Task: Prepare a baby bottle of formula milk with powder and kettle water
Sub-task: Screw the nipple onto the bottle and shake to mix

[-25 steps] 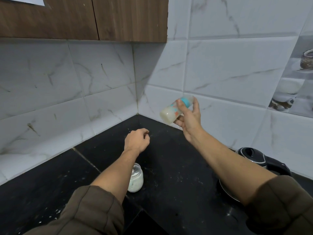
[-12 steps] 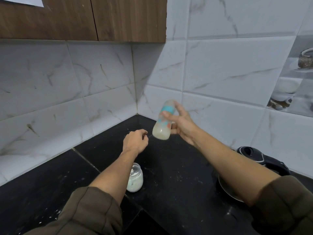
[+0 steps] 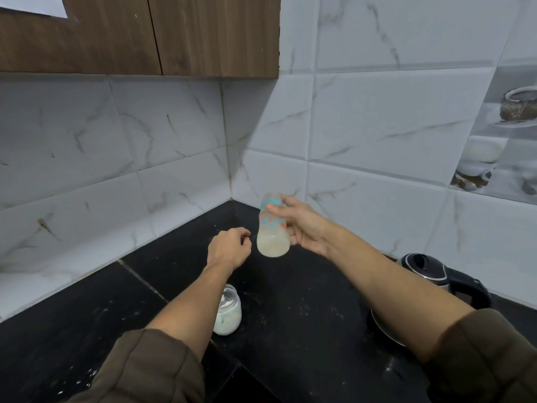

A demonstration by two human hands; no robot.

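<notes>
Olive-brown sleeves (image 3: 151, 370) bunched at elbows; forearms (image 3: 186, 303) bare.

Place: home kitchen corner
Evidence: black countertop (image 3: 305, 286), marbled wall tiles (image 3: 377, 126), wooden wall cabinet (image 3: 203, 33) far left, electric kettle (image 3: 430, 270) right
</notes>
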